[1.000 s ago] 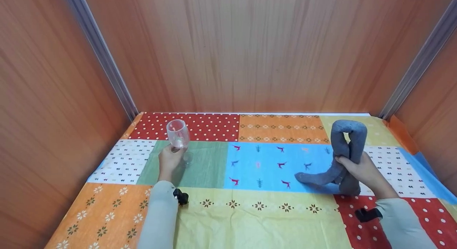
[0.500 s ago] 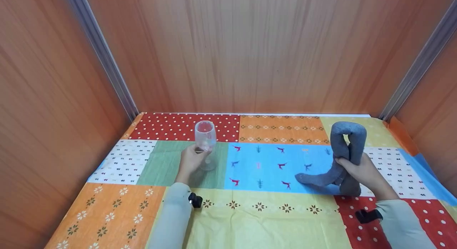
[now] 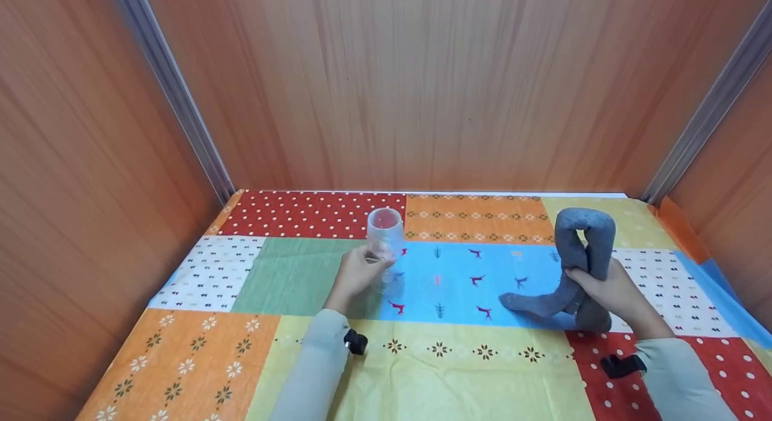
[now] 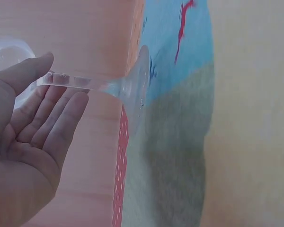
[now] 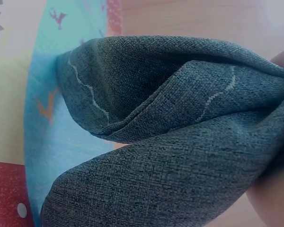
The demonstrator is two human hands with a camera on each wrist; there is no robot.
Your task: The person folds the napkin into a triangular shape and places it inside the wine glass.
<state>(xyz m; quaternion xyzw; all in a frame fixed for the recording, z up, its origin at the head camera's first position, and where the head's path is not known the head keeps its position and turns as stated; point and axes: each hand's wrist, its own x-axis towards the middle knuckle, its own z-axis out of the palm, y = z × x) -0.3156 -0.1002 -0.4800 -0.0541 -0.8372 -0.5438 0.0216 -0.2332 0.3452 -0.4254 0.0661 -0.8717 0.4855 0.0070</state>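
Observation:
In the head view a clear wine glass (image 3: 385,231) stands upright over the edge between the green and blue patches. My left hand (image 3: 354,276) holds it by the stem; the left wrist view shows the thumb and fingers around that stem (image 4: 78,81), with the round foot (image 4: 138,92) close over the cloth. On the right, my right hand (image 3: 615,291) grips a grey stuffed fabric tube (image 3: 602,240) around its middle. It is bent into a loop at the top, with two ends splayed on the cloth below. Folds and pale stitching on the grey fabric (image 5: 146,175) fill the right wrist view.
A patchwork tablecloth (image 3: 458,385) covers the table. Wood-grain panels (image 3: 410,95) rise behind it and at both sides, joined by grey metal corner strips (image 3: 172,89). Each sleeve has a black wrist device (image 3: 356,341) on it.
My left hand has carried the wine glass to the right, from the green patch to the blue one. The right hand and the grey fabric tube have hardly moved.

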